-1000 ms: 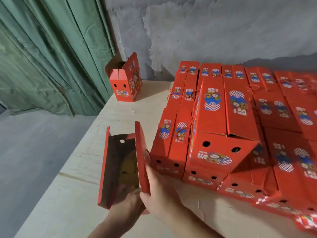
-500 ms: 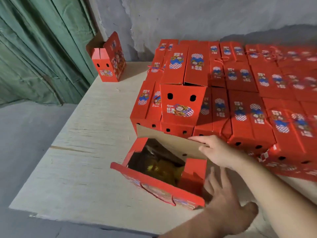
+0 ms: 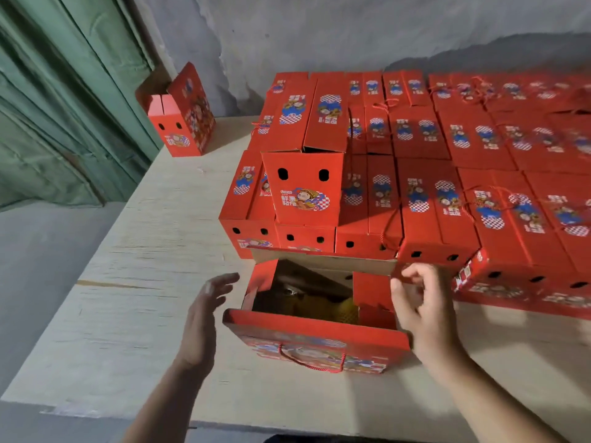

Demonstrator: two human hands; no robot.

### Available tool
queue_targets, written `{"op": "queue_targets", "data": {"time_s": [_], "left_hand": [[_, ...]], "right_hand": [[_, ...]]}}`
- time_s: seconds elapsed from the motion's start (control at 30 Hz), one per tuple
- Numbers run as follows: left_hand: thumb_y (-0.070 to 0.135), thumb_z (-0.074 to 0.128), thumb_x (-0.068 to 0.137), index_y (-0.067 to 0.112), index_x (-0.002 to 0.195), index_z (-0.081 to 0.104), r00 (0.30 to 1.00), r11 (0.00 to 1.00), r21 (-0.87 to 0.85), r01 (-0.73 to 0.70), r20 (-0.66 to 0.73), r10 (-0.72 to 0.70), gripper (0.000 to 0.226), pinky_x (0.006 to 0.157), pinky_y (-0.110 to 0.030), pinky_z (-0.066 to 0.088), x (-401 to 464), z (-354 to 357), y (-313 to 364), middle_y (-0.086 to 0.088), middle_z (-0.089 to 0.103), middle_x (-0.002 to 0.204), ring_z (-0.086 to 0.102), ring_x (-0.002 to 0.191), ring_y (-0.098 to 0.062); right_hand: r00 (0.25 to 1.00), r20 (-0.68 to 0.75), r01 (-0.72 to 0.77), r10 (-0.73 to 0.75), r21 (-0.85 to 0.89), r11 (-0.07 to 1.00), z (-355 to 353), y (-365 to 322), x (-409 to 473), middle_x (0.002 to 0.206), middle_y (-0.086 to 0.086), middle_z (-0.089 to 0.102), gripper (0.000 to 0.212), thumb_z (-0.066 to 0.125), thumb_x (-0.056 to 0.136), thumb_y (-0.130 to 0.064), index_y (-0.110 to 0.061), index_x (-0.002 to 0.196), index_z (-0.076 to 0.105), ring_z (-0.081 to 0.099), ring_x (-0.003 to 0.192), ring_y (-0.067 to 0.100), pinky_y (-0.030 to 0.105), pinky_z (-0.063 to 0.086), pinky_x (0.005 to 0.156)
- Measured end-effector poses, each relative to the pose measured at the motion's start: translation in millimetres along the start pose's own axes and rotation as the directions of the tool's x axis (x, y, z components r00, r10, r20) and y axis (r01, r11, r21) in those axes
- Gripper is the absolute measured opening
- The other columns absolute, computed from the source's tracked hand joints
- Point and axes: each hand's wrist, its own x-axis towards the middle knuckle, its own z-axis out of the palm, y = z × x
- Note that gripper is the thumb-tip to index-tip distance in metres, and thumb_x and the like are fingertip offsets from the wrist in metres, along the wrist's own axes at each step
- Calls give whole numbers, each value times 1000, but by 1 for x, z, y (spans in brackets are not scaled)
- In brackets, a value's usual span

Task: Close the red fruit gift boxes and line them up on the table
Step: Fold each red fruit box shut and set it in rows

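Note:
An open red gift box (image 3: 315, 338) stands upright near the table's front edge, its top flaps up and yellow fruit (image 3: 343, 310) visible inside. A red cord handle hangs on its near face. My left hand (image 3: 204, 318) hovers just left of the box, fingers straight, touching nothing. My right hand (image 3: 419, 302) is at the box's right side by the right flap, fingers loosely curled; it is blurred and I cannot tell whether it holds the flap. Behind the box, several closed red boxes (image 3: 422, 199) lie in rows, with one box (image 3: 303, 187) stacked on top.
Another open red box (image 3: 182, 119) stands alone at the table's far left corner. The pale wooden table (image 3: 144, 282) ends at left and front edges. A green curtain hangs at left, a grey wall behind.
The open box has been turned upright and stood facing me. My left hand moved from the box's right to its left side. My right hand left the back flap and came to the right flap.

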Motion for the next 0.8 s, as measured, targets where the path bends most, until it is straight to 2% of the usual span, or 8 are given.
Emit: {"op": "queue_targets", "data": {"time_s": [0.17, 0.27, 0.33, 0.47, 0.57, 0.63, 0.7, 0.8], "left_hand": [[90, 34, 83, -2, 129, 68, 947, 955, -198, 219, 277, -160, 109, 120, -46, 37, -9, 31, -6, -3, 54, 152, 45, 145, -23], [101, 34, 72, 2, 138, 62, 926, 909, -262, 324, 286, -247, 122, 104, -28, 52, -23, 45, -3, 1, 59, 148, 56, 136, -19], [101, 25, 74, 14, 143, 60, 934, 917, -246, 315, 255, -252, 116, 103, -31, 52, -39, 49, -8, 0, 63, 143, 60, 132, -20], [92, 18, 86, 11, 115, 78, 977, 935, -285, 211, 32, -211, 105, 93, -32, 56, -52, 56, -25, -12, 70, 130, 66, 122, -29], [88, 34, 86, 20, 116, 78, 988, 958, -269, 98, -92, -127, 86, 100, -48, 50, -52, 59, -34, -17, 69, 128, 64, 123, -34], [75, 44, 91, 30, 116, 75, 990, 990, -124, 64, -115, -78, 60, 88, -44, 58, -51, 59, -37, -5, 75, 115, 70, 111, -29], [66, 57, 93, 40, 115, 69, 985, 999, -1, 34, -168, -33, 36, 75, -25, 58, -48, 60, -39, 5, 76, 105, 72, 100, -17], [45, 59, 101, 47, 126, 56, 988, 997, 61, 50, -150, -41, 26, 83, -30, 58, -44, 65, -38, 6, 70, 109, 66, 107, -14]], "right_hand": [[884, 420, -327, 203, 249, 912, 2, -1, -32, 126, 4, 72, 100, 23, 82, -93, -15, 113, 78, 59, 127, 12, 39, 40, 110], [838, 450, -538, 309, 584, 608, -8, 10, -34, 126, 14, 71, 102, 33, 81, -93, -8, 119, 75, 54, 136, 23, 54, 34, 114], [861, 439, -494, 257, 600, 629, -12, 19, -37, 131, 16, 68, 101, 30, 86, -88, 0, 106, 78, 45, 144, 21, 55, 24, 119], [958, 267, -200, 106, 356, 913, -2, 21, -46, 128, -1, 71, 76, 30, 99, -71, -12, 97, 78, 55, 133, 21, 41, 37, 112], [986, 75, -159, 146, 221, 962, 7, 20, -37, 101, -13, 73, 35, 46, 103, -53, -27, 114, 65, 65, 89, 7, 24, 49, 83], [983, 47, -181, 176, 145, 973, 11, 23, -26, 96, -15, 67, 24, 55, 100, -47, -30, 114, 61, 62, 87, 5, 12, 46, 77], [990, 93, -104, 104, -5, 995, 13, 28, -18, 94, -14, 65, 25, 56, 98, -44, -24, 111, 66, 62, 89, 6, 15, 47, 78], [977, 149, 198, -152, -369, 908, 14, 36, -10, 84, -5, 58, 39, 54, 99, -45, -14, 81, 71, 47, 77, 23, 39, 40, 70]]}}
